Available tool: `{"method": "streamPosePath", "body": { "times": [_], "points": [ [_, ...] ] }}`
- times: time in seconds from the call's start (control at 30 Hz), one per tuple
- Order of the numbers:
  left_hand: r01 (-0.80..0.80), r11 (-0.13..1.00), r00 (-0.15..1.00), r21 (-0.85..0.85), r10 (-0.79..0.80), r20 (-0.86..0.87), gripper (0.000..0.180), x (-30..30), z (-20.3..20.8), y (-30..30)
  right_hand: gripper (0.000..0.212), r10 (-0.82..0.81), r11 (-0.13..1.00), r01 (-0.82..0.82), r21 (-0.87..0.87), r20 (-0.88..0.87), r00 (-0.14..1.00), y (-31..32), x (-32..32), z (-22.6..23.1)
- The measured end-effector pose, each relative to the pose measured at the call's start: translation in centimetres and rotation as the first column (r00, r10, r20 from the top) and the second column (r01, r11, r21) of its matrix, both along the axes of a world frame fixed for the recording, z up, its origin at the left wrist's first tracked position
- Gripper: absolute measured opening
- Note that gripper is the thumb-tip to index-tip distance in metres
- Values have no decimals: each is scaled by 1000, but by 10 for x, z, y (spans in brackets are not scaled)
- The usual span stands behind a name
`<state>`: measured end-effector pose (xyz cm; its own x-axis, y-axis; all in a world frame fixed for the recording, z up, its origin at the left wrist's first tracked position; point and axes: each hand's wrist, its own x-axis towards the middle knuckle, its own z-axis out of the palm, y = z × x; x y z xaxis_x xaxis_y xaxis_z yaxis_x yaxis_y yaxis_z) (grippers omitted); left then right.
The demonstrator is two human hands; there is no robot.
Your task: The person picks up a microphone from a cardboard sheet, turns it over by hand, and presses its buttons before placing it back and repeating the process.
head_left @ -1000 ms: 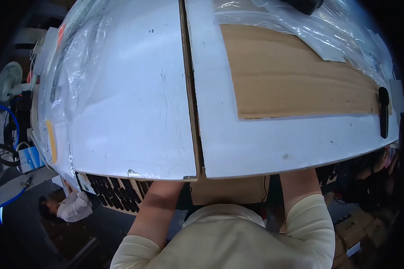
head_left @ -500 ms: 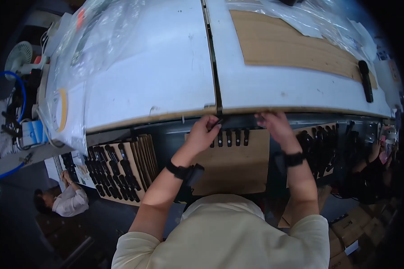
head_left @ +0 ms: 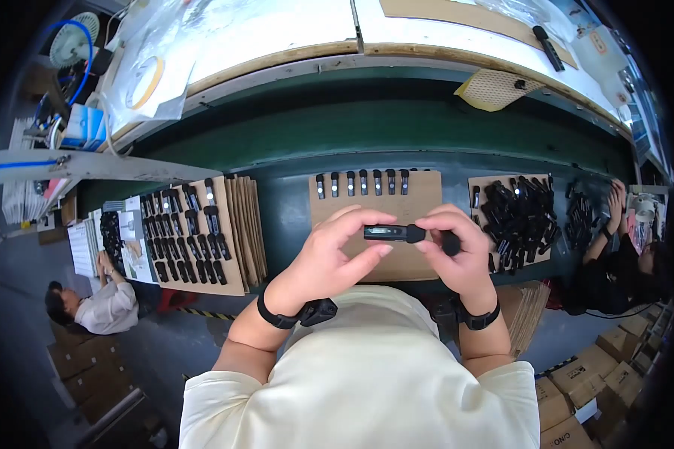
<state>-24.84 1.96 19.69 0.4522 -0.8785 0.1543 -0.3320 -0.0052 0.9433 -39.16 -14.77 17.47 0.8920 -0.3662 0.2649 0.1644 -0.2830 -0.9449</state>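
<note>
At far left, a co-worker is being glimpsed near a card that is being covered almost whole by ranks of black devices. Just beside it, a stack of cards is being shown. At centre, the far edge of the middle card is being lined by one row of seven; the rest in view is being left bare, so this card is apparently only being started. Over it, one device is being pinched narrowly by the left hand and gripped at its right end by the right hand, where a round black piece is also being held; whether the two are joined cannot be told. Farther right, a large heap is being left unarranged, a second co-worker being seen beyond.
</note>
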Motion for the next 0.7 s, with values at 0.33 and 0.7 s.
{"method": "streamPosePath", "body": {
  "times": [0.33, 0.7],
  "points": [
    [104, 973, 974, -207, -58, 219, 35, -35, 45, 13, 25, -88, 993, 99, -58, 173, 981, 23, -47, 35],
    [308, 917, 894, -252, -188, 407, 31, -43, 58, 3, 27, -94, 984, 136, -119, 301, 949, 15, -66, 47]
  ]
}}
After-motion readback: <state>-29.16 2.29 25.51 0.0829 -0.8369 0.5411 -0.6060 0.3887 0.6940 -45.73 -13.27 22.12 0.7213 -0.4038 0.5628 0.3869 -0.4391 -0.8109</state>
